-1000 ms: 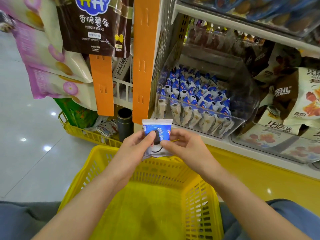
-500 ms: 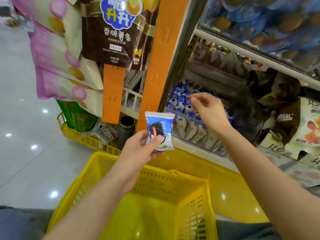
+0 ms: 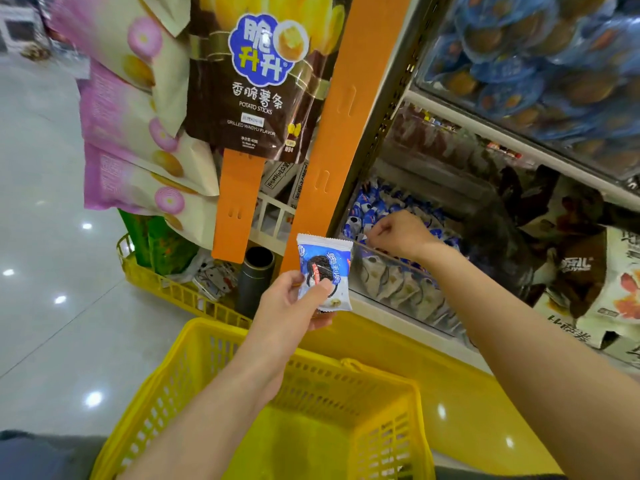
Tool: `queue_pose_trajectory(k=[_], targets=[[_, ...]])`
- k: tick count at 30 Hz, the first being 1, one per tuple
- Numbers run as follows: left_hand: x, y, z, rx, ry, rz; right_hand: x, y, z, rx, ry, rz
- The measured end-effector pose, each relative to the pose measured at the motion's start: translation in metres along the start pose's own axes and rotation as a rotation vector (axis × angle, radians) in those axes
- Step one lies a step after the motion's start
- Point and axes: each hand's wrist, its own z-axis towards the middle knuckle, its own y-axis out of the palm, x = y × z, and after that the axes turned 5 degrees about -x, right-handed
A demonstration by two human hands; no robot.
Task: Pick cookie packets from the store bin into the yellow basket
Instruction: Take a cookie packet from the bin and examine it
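Observation:
My left hand (image 3: 291, 303) pinches a blue-and-white cookie packet (image 3: 325, 271) upright, above the far rim of the yellow basket (image 3: 194, 372). The basket looks empty inside. My right hand (image 3: 398, 233) reaches down into the clear store bin (image 3: 408, 282) on the shelf, fingers curled among several blue-and-white cookie packets (image 3: 367, 213). Whether those fingers hold a packet is hidden by the hand's back.
An orange shelf upright (image 3: 332, 133) stands left of the bin. Snack bags hang at upper left, among them a brown potato stick bag (image 3: 256, 81). A dark cylinder (image 3: 256, 275) and a low yellow rack (image 3: 173, 289) sit below. Brown and white snack packs (image 3: 588, 271) fill the right shelf.
My right hand let go of the packet and moved up and right into the bin, then dipped down among the packets. My left hand kept the packet and lifted it slightly.

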Motion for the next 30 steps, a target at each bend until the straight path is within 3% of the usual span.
queue_pose_trajectory(k=[3, 5, 9, 11, 17, 21, 24, 30], targets=[[0.000, 0.001, -0.003, -0.030, 0.029, -0.005, 0.004, -0.007, -0.010, 0.072, 0.025, 0.140], [0.000, 0.002, -0.005, -0.048, 0.055, 0.002, 0.006, -0.015, -0.020, 0.216, 0.029, 0.251], [0.000, 0.003, -0.006, -0.108, 0.106, 0.076, 0.003, -0.025, -0.059, 0.497, -0.109, 0.565], [-0.002, 0.005, -0.007, -0.119, 0.113, 0.085, 0.000, -0.019, -0.085, 0.533, -0.174, 0.670], [-0.012, 0.009, -0.011, -0.118, 0.093, 0.170, -0.004, 0.027, -0.142, 0.235, -0.150, 0.829], [-0.022, 0.006, -0.013, -0.088, 0.037, 0.263, -0.004, 0.048, -0.148, 0.150, -0.059, 1.037], [-0.026, 0.007, -0.011, -0.078, -0.033, 0.205, -0.003, 0.056, -0.150, 0.068, -0.029, 1.168], [-0.018, 0.004, -0.012, -0.319, -0.136, 0.167, -0.001, 0.054, -0.154, -0.040, 0.005, 1.189]])
